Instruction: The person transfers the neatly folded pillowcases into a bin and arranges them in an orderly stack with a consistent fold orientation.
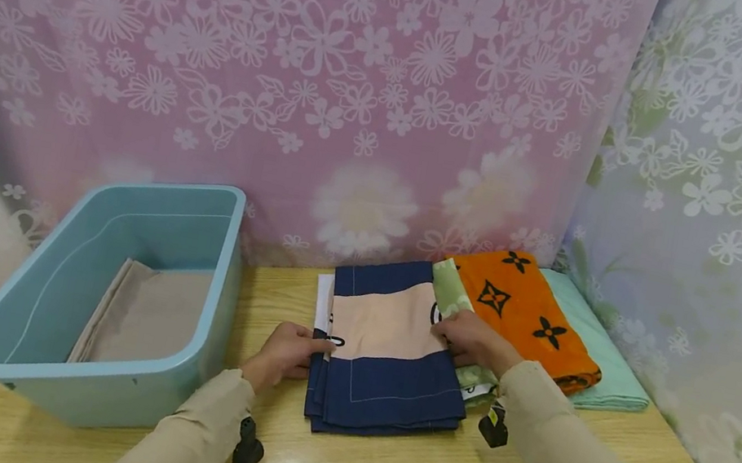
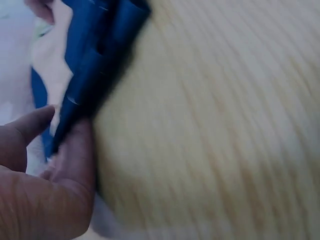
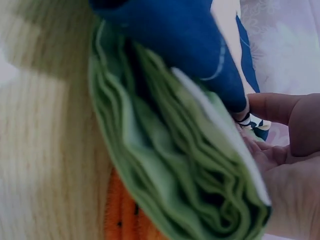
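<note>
A folded navy-and-peach cloth (image 1: 392, 322) lies on the wooden table, its layers showing along the near and left edges. At its left edge, my left hand (image 1: 282, 355) pinches the layers, thumb on top and fingers beneath, as the left wrist view shows. On the opposite edge my right hand (image 1: 474, 339) grips the cloth between thumb and fingers. Directly under that right edge sits a folded green cloth (image 3: 165, 145), its many layers seen end-on in the right wrist view. A white strip of fabric (image 1: 323, 302) peeks out along the left side.
An orange towel with black motifs (image 1: 534, 318) and a mint-green folded cloth (image 1: 613, 382) lie to the right. On the left stands a blue plastic tub (image 1: 222, 305) with a folded grey-beige cloth (image 1: 158, 318) inside. Flowered curtains (image 1: 379, 100) hang behind and at the right.
</note>
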`<state>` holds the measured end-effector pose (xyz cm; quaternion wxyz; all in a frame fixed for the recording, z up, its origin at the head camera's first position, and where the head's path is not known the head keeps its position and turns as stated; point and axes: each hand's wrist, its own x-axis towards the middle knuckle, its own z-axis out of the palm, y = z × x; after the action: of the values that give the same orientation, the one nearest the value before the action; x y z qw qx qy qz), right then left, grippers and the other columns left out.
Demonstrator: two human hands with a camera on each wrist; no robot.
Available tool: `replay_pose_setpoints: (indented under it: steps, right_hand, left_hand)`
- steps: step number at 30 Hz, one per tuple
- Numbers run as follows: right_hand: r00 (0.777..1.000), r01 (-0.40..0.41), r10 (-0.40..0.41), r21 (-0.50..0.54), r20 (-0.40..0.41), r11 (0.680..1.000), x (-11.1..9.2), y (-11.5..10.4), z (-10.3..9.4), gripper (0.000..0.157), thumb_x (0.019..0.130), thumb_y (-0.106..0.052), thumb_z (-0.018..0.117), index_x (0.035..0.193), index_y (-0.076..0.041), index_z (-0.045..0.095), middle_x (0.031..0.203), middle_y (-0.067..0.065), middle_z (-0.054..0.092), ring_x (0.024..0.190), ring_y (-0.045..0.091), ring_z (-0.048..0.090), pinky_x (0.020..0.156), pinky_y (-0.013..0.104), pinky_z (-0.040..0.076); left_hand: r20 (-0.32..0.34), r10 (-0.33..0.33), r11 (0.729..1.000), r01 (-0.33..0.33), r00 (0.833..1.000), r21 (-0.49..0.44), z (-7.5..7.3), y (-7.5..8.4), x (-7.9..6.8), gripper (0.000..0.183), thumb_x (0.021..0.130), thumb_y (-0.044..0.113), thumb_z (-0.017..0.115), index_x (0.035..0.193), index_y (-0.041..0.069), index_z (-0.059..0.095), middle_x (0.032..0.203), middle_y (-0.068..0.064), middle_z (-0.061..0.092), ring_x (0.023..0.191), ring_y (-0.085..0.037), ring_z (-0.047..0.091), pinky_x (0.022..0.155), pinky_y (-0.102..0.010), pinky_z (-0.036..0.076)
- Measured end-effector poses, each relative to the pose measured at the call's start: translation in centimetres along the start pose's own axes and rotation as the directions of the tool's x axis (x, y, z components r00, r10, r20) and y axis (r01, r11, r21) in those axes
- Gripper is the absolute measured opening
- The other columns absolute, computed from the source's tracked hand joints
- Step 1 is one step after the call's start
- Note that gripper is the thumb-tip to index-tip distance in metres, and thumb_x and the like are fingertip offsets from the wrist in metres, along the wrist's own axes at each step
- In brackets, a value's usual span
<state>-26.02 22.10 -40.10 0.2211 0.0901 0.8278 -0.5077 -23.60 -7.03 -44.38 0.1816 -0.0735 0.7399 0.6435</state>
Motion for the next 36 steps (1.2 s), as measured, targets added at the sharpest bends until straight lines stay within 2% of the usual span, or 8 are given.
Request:
replay_pose_setpoints:
  steps: [4, 12, 17, 21, 24, 27, 33, 36]
  right_hand:
    - [1.0, 0.025, -0.025, 0.022, 0.001, 0.999, 0.1, 0.5, 0.2, 0.039, 0.094, -0.01, 0.054, 0.06, -0.014, 0.036, 0.055, -0.002, 0.032, 0.052, 0.016, 0.051, 0.056, 0.031, 0.05]
    - [0.999, 0.049, -0.05, 0.038, 0.014, 0.998, 0.3, 1.4, 0.1, 0.034, 0.098, -0.013, 0.055, 0.068, -0.012, 0.038, 0.063, 0.003, 0.044, 0.065, 0.02, 0.064, 0.063, 0.035, 0.055]
    - [0.997, 0.048, -0.053, 0.078, 0.056, 0.996, 0.6, 1.9, -0.3, 0.029, 0.097, -0.014, 0.057, 0.073, -0.01, 0.042, 0.067, 0.003, 0.05, 0.067, 0.019, 0.063, 0.064, 0.034, 0.055]
    - [0.996, 0.027, -0.035, 0.097, 0.082, 0.995, 1.1, 2.3, -0.8, 0.027, 0.096, -0.017, 0.058, 0.075, -0.01, 0.043, 0.067, 0.002, 0.047, 0.061, 0.016, 0.057, 0.06, 0.03, 0.051]
    - [0.996, 0.023, -0.031, 0.097, 0.087, 0.995, 1.3, 2.6, -1.1, 0.026, 0.096, -0.019, 0.059, 0.078, -0.009, 0.044, 0.068, 0.002, 0.048, 0.061, 0.016, 0.056, 0.059, 0.029, 0.051]
    - [0.996, 0.022, -0.031, 0.11, 0.082, 0.994, 1.2, 2.6, -1.2, 0.022, 0.096, -0.019, 0.058, 0.081, -0.008, 0.047, 0.075, 0.004, 0.056, 0.066, 0.017, 0.062, 0.062, 0.031, 0.053]
    - [0.996, 0.026, -0.036, 0.117, 0.077, 0.993, 1.1, 2.1, -1.4, 0.028, 0.096, -0.02, 0.059, 0.076, -0.011, 0.041, 0.07, 0.002, 0.046, 0.06, 0.014, 0.054, 0.055, 0.026, 0.046]
    - [0.997, 0.036, -0.044, 0.12, 0.067, 0.992, 0.9, 2.1, -0.8, 0.028, 0.096, -0.018, 0.059, 0.076, -0.01, 0.042, 0.068, 0.002, 0.046, 0.06, 0.014, 0.055, 0.056, 0.026, 0.049]
  left_hand:
    - [-0.054, -0.004, 0.999, 0.006, 0.999, 0.038, -0.1, -0.6, 0.2, 0.028, 0.081, 0.017, 0.076, 0.063, 0.011, 0.055, 0.07, -0.005, 0.068, 0.056, -0.014, 0.065, 0.054, -0.031, 0.055]
    - [-0.069, 0.008, 0.998, -0.004, 0.998, 0.069, -0.1, -1.2, 0.8, 0.028, 0.078, 0.018, 0.08, 0.063, 0.012, 0.056, 0.068, -0.003, 0.066, 0.052, -0.012, 0.062, 0.048, -0.028, 0.053]
    - [-0.077, 0.011, 0.998, -0.006, 0.997, 0.062, 0.1, -1.4, 0.7, 0.039, 0.079, 0.015, 0.078, 0.057, 0.015, 0.046, 0.064, -0.003, 0.065, 0.047, -0.011, 0.059, 0.043, -0.025, 0.049]
    - [-0.069, 0.016, 0.999, -0.013, 0.998, 0.045, 0.3, -1.7, 0.6, 0.048, 0.08, 0.014, 0.078, 0.055, 0.016, 0.036, 0.069, -0.006, 0.067, 0.047, -0.011, 0.058, 0.043, -0.024, 0.047]
    - [-0.057, 0.034, 0.999, -0.032, 0.998, 0.04, 0.5, -1.9, 0.9, 0.046, 0.08, 0.014, 0.077, 0.055, 0.016, 0.038, 0.075, -0.008, 0.07, 0.051, -0.012, 0.062, 0.046, -0.026, 0.05]
    - [-0.063, 0.036, 0.999, -0.034, 0.997, 0.043, 0.7, -1.7, 1.1, 0.044, 0.08, 0.014, 0.077, 0.056, 0.015, 0.04, 0.071, -0.007, 0.068, 0.051, -0.012, 0.061, 0.048, -0.027, 0.052]
    - [-0.062, 0.036, 0.998, -0.032, 0.997, 0.056, 0.3, -1.1, 1.1, 0.035, 0.08, 0.014, 0.077, 0.06, 0.012, 0.049, 0.07, -0.006, 0.068, 0.055, -0.013, 0.064, 0.055, -0.03, 0.055]
    - [-0.048, 0.031, 0.997, -0.028, 0.998, 0.067, -0.2, -1.2, 1.1, 0.036, 0.081, 0.015, 0.077, 0.059, 0.013, 0.048, 0.073, -0.005, 0.068, 0.054, -0.012, 0.062, 0.054, -0.029, 0.054]
